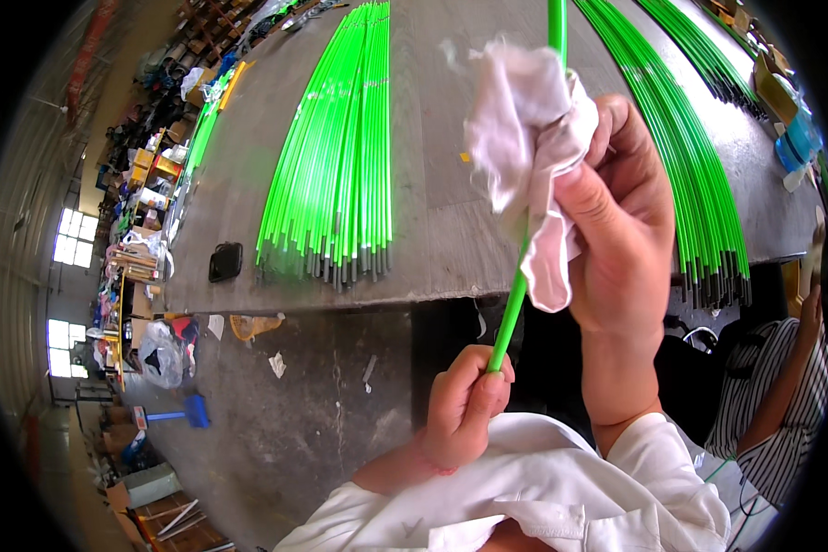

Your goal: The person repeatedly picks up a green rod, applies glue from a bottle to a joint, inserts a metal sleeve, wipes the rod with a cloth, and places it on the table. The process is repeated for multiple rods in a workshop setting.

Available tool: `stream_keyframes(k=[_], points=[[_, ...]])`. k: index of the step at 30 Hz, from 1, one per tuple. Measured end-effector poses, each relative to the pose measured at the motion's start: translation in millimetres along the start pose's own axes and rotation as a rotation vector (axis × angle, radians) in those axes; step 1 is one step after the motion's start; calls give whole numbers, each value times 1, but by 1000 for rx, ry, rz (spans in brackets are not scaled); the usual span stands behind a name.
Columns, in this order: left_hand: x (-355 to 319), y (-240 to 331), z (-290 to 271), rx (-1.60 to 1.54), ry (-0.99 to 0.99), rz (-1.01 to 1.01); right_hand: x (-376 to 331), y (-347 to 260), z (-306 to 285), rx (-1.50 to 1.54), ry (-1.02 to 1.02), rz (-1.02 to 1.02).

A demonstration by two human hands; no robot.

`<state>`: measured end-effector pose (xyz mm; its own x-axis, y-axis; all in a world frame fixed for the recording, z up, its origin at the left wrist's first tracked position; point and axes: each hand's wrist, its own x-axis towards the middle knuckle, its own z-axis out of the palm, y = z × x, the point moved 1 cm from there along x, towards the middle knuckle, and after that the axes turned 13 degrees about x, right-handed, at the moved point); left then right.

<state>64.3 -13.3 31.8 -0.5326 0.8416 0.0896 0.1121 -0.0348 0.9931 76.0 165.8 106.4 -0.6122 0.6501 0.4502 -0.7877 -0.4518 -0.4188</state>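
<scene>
Left hand [463, 405] is closed in a fist around the near end of a thin bright green rod [515, 304], low in the scene above the white sleeves. Right hand [612, 221] is clamped on a crumpled white-pink cloth [524, 138], which wraps the same rod higher up; the rod runs on toward the far edge of view. Behind lies a grey worktop [442, 202] carrying a fanned bundle of green rods with dark tips [336, 175] at left and a second bundle [699, 156] at right. A small black object [225, 261] rests near the worktop's near-left edge. A person in a striped shirt [773, 405] is at right.
</scene>
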Motion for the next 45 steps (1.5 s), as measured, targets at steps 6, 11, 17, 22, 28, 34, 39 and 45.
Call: stream_keyframes(k=[6, 11, 17, 22, 28, 34, 39, 45], points=[[-4, -11, 0, 65, 92, -24, -44, 21, -12, 166, 48, 218], [-10, -13, -4, -81, 63, -40, -28, 11, -9, 81, 80, 216], [-14, -13, -4, -221, 74, -86, -14, 19, -12, 11, -42, 163], [-4, -2, -14, -539, -32, -131, -72, 51, -46, 208, 0, 498], [-11, 1, -14, -623, -145, -58, -57, 46, -80, -202, 222, 363], [-10, 0, -15, -690, -195, -93, -50, 48, -89, -952, 2, 219], [-12, -3, -16, -615, -194, -119, -56, 45, -62, -490, -134, 81], [-19, -34, -14, 96, -18, -140, -72, 48, -20, 184, 99, 544]])
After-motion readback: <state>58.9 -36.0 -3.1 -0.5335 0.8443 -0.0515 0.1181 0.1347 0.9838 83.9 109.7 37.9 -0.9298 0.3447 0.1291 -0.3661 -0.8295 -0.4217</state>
